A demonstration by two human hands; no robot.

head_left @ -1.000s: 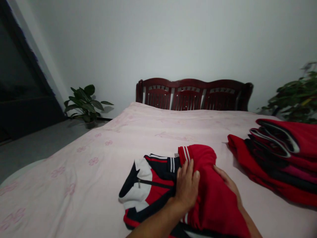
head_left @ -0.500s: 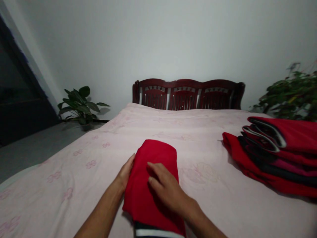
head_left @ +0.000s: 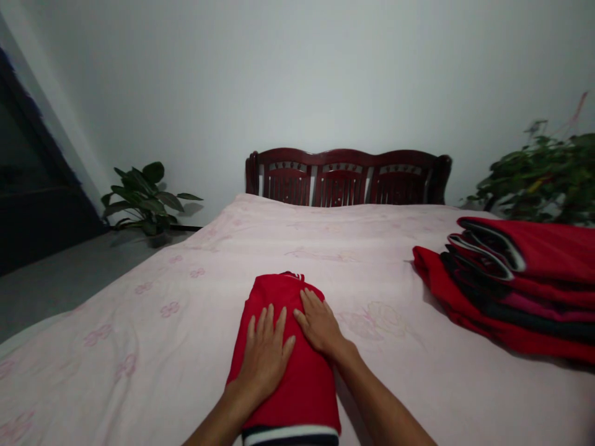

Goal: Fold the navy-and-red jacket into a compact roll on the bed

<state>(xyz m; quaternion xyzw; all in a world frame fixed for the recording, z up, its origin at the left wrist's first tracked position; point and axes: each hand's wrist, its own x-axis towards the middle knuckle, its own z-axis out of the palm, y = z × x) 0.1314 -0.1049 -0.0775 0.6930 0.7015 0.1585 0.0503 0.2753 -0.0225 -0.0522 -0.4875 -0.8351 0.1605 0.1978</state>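
A folded red garment point(head_left: 297, 390) with a black and white band at its near end lies on the pink bed sheet point(head_left: 139, 347) in front of me. My left hand point(head_left: 264, 356) lies flat on top of it, fingers spread and stretched forward. My right hand point(head_left: 318, 323) rests flat on the garment's far right part, fingers also stretched out. Neither hand grips anything.
A stack of folded red, black and white garments point(head_left: 511, 279) sits on the bed at the right. A dark wooden headboard point(head_left: 346, 176) stands at the far end. Potted plants stand at the left point(head_left: 144, 198) and right point(head_left: 539, 173). Grey floor lies left of the bed.
The garment went from half folded with its black and white front showing to a compact red fold. Both hands moved from its sides onto its top and lie flat.
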